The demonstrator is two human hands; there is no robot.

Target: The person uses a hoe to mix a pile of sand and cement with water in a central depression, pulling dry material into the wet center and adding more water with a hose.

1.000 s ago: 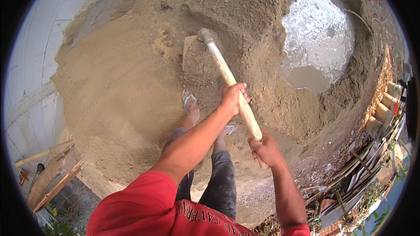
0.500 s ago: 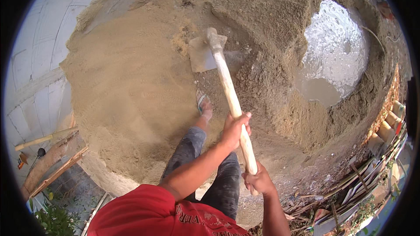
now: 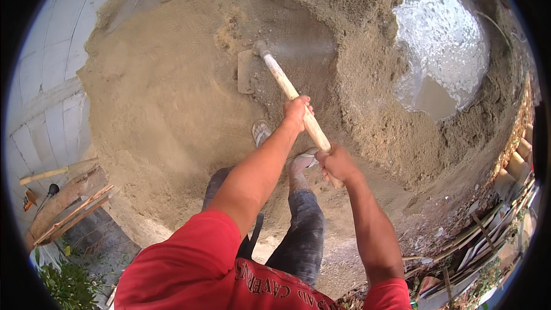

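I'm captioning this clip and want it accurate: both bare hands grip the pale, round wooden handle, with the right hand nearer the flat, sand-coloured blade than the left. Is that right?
Not quite: in the head view, the left hand, not the right hand, is nearer the flat, sand-coloured blade. Both do grip the pale, round wooden handle.

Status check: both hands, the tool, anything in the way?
Left hand and right hand gripping pale wooden-handled hoe, left nearer its flat, dusty blade. Blade at loose brown sand. Sandalled left foot close by; whitish wet pool off right.
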